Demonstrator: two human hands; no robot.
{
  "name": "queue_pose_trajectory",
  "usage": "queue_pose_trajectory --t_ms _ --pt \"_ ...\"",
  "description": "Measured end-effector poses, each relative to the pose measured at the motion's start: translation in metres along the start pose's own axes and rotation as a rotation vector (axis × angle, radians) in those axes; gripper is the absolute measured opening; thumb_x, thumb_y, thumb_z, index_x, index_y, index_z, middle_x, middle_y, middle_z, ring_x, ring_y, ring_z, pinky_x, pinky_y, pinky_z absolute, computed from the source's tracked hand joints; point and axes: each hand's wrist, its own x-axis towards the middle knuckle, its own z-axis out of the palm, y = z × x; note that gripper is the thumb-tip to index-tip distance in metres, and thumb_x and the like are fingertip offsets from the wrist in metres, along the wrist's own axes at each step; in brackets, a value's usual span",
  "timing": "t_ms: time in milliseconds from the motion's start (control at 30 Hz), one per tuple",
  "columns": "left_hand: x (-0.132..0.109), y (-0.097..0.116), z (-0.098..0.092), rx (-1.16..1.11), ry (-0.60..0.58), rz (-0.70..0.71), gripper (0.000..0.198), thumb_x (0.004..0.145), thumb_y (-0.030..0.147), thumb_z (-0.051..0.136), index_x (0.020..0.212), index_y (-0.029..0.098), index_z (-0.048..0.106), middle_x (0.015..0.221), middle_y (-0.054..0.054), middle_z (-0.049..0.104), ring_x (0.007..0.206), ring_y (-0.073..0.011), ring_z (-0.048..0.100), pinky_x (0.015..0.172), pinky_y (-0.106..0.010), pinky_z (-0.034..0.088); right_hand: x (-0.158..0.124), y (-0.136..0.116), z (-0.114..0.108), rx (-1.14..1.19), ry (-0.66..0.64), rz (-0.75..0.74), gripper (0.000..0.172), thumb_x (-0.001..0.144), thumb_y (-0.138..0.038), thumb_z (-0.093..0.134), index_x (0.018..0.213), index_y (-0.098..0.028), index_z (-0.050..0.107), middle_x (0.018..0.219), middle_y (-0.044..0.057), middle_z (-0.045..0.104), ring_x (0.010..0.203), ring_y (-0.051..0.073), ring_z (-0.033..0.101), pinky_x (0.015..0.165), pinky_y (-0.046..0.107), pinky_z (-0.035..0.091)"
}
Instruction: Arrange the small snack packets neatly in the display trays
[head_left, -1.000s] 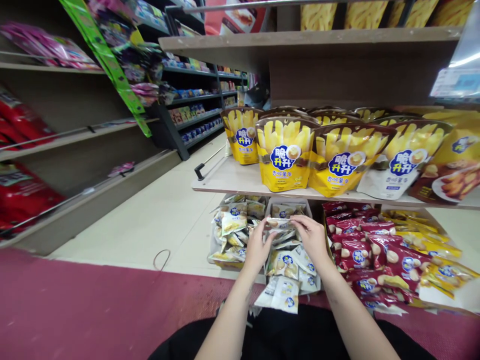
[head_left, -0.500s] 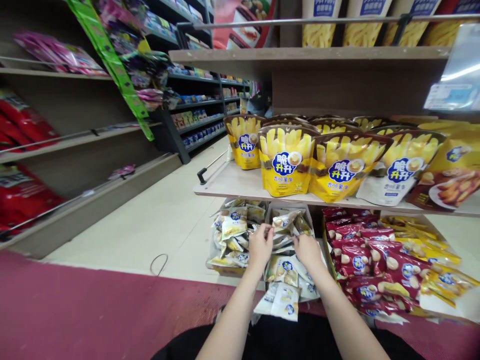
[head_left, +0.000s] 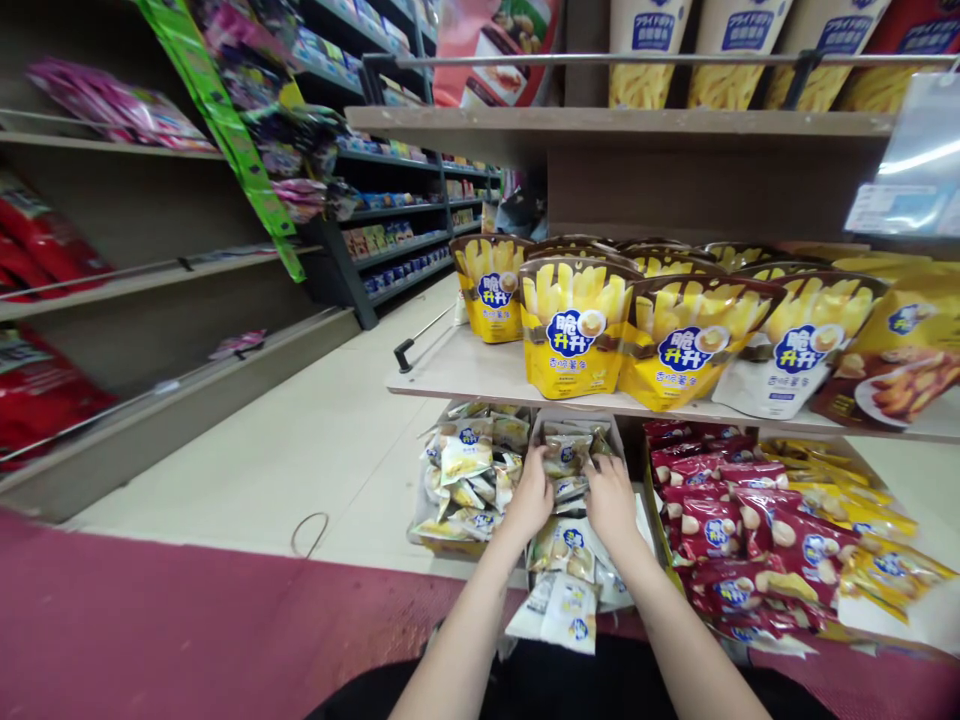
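A small pale-and-yellow snack packet (head_left: 567, 455) lies face up near the far end of the middle open carton (head_left: 616, 440). My left hand (head_left: 534, 495) has its bent fingers closed on the packet's left edge. On the opposite edge, my right hand (head_left: 609, 500) curls its fingers over the packet's side; the fingertips are partly hidden. Other packets of the same kind lie below and between my wrists, among them a yellow-fronted packet (head_left: 568, 548) and a white packet (head_left: 559, 608) that hangs over the carton's near end.
Left of my hands stands a carton of similar packets (head_left: 465, 450); to the right are maroon packets (head_left: 709, 525) and yellow packets (head_left: 847, 500). A shelf board (head_left: 480, 375) with standing yellow pouches (head_left: 574, 330) juts out just above the cartons. Red matting (head_left: 187, 620) covers the near floor.
The packet between my hands has turned from slanted to flat and front-facing. My right hand has shifted slightly forward, its fingers now at the packet's side. My left hand has moved down a little.
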Motion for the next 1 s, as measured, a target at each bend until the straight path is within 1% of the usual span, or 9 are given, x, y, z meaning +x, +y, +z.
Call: queue_pose_trajectory --t_ms 133,267,367,567,633,733,833,933,1000 --pt "0.0 0.006 0.007 -0.013 -0.074 0.019 0.05 0.073 0.001 0.039 0.119 0.017 0.05 0.131 -0.013 0.046 0.128 -0.0218 0.047 0.112 -0.043 0.034 0.002 0.001 0.013 0.029 -0.041 -0.182 0.037 0.089 -0.007 0.041 0.102 -0.019 0.073 0.13 0.009 0.06 0.128 0.028 0.041 0.107 0.04 0.03" --pt "0.004 -0.003 0.016 0.034 -0.165 -0.097 0.056 0.079 0.008 0.041 0.135 0.012 0.04 0.14 -0.018 0.044 0.135 -0.0248 0.042 0.114 -0.043 0.031 0.002 0.0 0.021 0.018 -0.133 -0.201 0.042 0.09 -0.005 0.034 0.103 -0.016 0.072 0.111 0.011 0.07 0.124 0.027 0.046 0.113 0.043 0.019" --pt "0.005 -0.011 0.019 0.091 -0.215 -0.22 0.061 0.081 0.015 0.043 0.14 0.008 0.036 0.145 -0.024 0.042 0.138 -0.0289 0.037 0.114 -0.044 0.028 0.002 0.001 0.022 0.018 -0.176 -0.205 0.039 0.087 -0.004 0.038 0.102 -0.017 0.072 0.11 0.011 0.07 0.119 0.026 0.052 0.113 0.043 0.018" --pt "0.001 -0.002 0.017 0.146 -0.28 -0.317 0.062 0.087 0.026 0.041 0.144 0.001 0.032 0.132 -0.029 0.056 0.123 -0.0322 0.055 0.102 -0.042 0.041 0.002 0.003 0.025 0.021 -0.188 -0.19 0.036 0.076 0.002 0.046 0.096 -0.013 0.072 0.108 0.014 0.07 0.104 0.026 0.063 0.111 0.045 0.022" --pt "0.002 0.006 0.012 0.136 -0.268 -0.291 0.061 0.089 0.026 0.039 0.144 0.0 0.033 0.135 -0.029 0.053 0.126 -0.0313 0.053 0.104 -0.043 0.04 0.004 0.004 0.025 0.034 -0.168 -0.188 0.035 0.075 0.003 0.046 0.093 -0.012 0.072 0.104 0.015 0.071 0.101 0.027 0.064 0.109 0.045 0.025" --pt "0.005 0.021 -0.003 0.1 -0.246 -0.199 0.053 0.091 0.026 0.039 0.14 0.008 0.043 0.142 -0.02 0.05 0.133 -0.025 0.047 0.111 -0.039 0.034 0.008 0.008 0.022 0.083 -0.098 -0.198 0.034 0.074 0.004 0.046 0.091 -0.012 0.072 0.1 0.014 0.072 0.1 0.026 0.064 0.107 0.042 0.028" --pt "0.006 0.033 -0.022 0.047 -0.203 -0.071 0.039 0.092 0.027 0.041 0.126 0.018 0.058 0.136 -0.011 0.058 0.128 -0.0212 0.051 0.111 -0.038 0.035 0.011 0.013 0.017 0.162 0.003 -0.199 0.032 0.076 0.002 0.047 0.088 -0.016 0.071 0.096 0.009 0.072 0.099 0.023 0.063 0.103 0.037 0.032" --pt "0.003 0.042 -0.038 -0.024 -0.066 0.035 0.031 0.093 0.025 0.043 0.115 0.021 0.065 0.127 -0.01 0.063 0.122 -0.0222 0.055 0.107 -0.042 0.04 0.011 0.016 0.011 0.272 0.122 -0.168 0.028 0.081 -0.003 0.047 0.086 -0.02 0.069 0.093 0.005 0.072 0.096 0.02 0.063 0.094 0.033 0.04" --pt "0.001 0.048 -0.045 -0.034 0.079 0.042 0.031 0.092 0.025 0.046 0.119 0.022 0.062 0.132 -0.011 0.058 0.127 -0.0231 0.051 0.109 -0.045 0.038 0.009 0.015 0.007 0.518 0.269 -0.097 0.023 0.083 -0.008 0.047 0.087 -0.02 0.067 0.09 0.004 0.071 0.09 0.019 0.064 0.085 0.031 0.046"
